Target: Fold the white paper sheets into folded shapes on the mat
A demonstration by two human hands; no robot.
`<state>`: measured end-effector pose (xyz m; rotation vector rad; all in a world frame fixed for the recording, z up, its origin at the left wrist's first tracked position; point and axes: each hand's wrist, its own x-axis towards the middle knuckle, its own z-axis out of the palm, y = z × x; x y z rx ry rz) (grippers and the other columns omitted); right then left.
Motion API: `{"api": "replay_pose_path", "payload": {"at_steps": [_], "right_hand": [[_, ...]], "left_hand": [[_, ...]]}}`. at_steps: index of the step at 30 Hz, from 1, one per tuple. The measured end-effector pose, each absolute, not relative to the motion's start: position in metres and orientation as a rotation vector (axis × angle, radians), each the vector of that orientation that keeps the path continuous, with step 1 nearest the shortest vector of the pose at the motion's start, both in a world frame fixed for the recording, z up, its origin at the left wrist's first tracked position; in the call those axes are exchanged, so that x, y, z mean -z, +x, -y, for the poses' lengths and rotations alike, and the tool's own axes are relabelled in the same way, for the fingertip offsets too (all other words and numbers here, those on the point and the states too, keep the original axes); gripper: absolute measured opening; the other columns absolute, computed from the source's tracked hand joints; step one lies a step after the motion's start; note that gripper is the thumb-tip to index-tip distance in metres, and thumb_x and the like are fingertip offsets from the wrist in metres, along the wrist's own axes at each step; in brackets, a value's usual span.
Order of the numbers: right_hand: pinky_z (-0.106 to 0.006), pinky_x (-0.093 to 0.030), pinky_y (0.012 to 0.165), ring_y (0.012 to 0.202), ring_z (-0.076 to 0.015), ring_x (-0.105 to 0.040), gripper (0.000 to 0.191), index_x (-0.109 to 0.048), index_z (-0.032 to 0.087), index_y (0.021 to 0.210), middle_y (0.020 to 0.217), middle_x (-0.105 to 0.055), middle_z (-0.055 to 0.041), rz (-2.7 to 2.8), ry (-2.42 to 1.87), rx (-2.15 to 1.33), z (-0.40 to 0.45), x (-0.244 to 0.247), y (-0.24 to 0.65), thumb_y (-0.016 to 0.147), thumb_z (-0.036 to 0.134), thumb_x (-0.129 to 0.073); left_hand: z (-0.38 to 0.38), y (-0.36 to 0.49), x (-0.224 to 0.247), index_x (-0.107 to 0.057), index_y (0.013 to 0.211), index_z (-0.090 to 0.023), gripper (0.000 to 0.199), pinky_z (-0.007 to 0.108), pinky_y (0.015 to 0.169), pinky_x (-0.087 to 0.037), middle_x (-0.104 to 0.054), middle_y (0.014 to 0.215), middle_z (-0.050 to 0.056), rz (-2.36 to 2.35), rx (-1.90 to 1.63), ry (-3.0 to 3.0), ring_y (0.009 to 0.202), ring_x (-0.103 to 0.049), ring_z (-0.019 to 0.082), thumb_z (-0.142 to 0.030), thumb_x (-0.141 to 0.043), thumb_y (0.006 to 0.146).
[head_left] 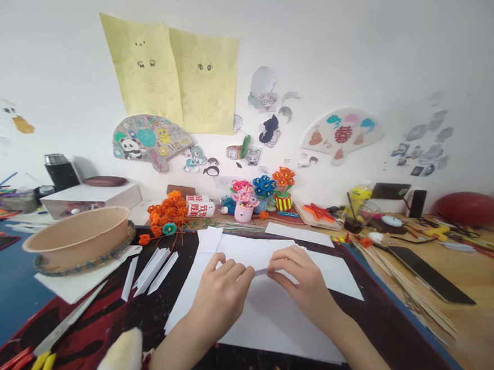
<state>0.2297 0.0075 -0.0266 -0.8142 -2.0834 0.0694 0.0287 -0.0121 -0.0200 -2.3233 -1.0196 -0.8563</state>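
My left hand (223, 293) and my right hand (302, 276) are both closed, knuckles up, over the middle of the desk. Between them they pinch a narrow strip of white paper (261, 272), most of it hidden by my fingers. Beneath lies a stack of white paper sheets (278, 336) on a dark mat (389, 330). Several folded white paper strips (151, 272) rest left of the stack. A cut paper piece (342, 275) lies by my right hand, and another (299, 234) sits farther back.
Scissors (70, 320) lie at the front left, near a tan round basin (78, 231). Orange pipe-cleaner flowers (169, 213) and small flower pots (244, 212) stand at the back. Thin sticks (412, 298) and a dark phone-like slab (431, 275) are on the right.
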Motion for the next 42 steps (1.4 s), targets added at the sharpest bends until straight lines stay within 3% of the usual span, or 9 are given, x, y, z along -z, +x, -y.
{"api": "replay_pose_path", "payload": {"at_steps": [8,14,29,34,39,42], "right_hand": [[-0.033,-0.038,0.074,0.081,-0.0188,-0.054,0.007,-0.054,0.02,0.084,0.084,-0.062,-0.0016,2.052,-0.845,-0.136,-0.005,0.03,0.222,0.088,0.018,-0.059],[-0.031,-0.036,0.069,0.075,-0.0174,-0.051,0.019,-0.05,0.019,0.075,0.075,-0.058,-0.0004,2.063,-0.859,-0.202,-0.005,0.031,0.221,0.088,0.006,-0.053],[-0.032,-0.035,0.067,0.07,-0.0169,-0.048,0.021,-0.048,0.02,0.074,0.071,-0.056,-0.0006,2.041,-0.883,0.021,-0.02,0.037,0.242,0.09,0.008,-0.044],[-0.031,-0.04,0.068,0.072,-0.0188,-0.053,0.014,-0.052,0.021,0.075,0.073,-0.059,-0.0015,1.812,-1.098,-0.133,-0.021,0.033,0.25,0.088,0.025,-0.053],[-0.031,-0.045,0.06,0.06,-0.019,-0.059,0.044,-0.056,0.019,0.064,0.062,-0.062,-0.0042,1.728,-1.192,-0.671,-0.014,0.033,0.234,0.09,0.052,-0.043],[-0.034,-0.05,0.061,0.061,-0.0206,-0.064,0.048,-0.06,0.018,0.089,0.073,-0.067,-0.007,1.557,-1.119,-0.941,-0.014,0.037,0.224,0.087,0.062,-0.041]], "left_hand": [[0.015,0.03,0.023,-0.059,0.081,-0.017,0.023,0.033,0.075,-0.032,-0.056,0.063,0.0,0.953,0.835,-2.323,0.059,-0.045,0.015,-0.002,-0.042,0.084],[0.016,0.031,0.025,-0.059,0.083,-0.016,0.024,0.034,0.076,-0.031,-0.055,0.063,0.0,0.928,0.844,-2.327,0.059,-0.044,0.015,-0.001,-0.04,0.085],[0.016,0.026,0.013,-0.057,0.074,-0.016,0.024,0.033,0.075,-0.034,-0.052,0.059,-0.001,0.991,0.887,-2.301,0.057,-0.044,0.014,-0.001,-0.041,0.085],[0.015,0.021,0.009,-0.059,0.078,-0.017,0.022,0.033,0.07,-0.034,-0.055,0.061,-0.002,1.046,0.944,-2.246,0.057,-0.046,0.013,-0.004,-0.044,0.087],[0.017,0.023,0.015,-0.059,0.084,-0.016,0.011,0.031,0.061,-0.033,-0.055,0.06,-0.002,0.943,0.928,-2.099,0.056,-0.047,0.013,-0.008,-0.052,0.086],[0.02,0.026,0.016,-0.058,0.077,-0.016,0.01,0.031,0.055,-0.028,-0.051,0.056,-0.003,0.89,0.908,-2.029,0.053,-0.044,0.013,-0.01,-0.058,0.085]]}}
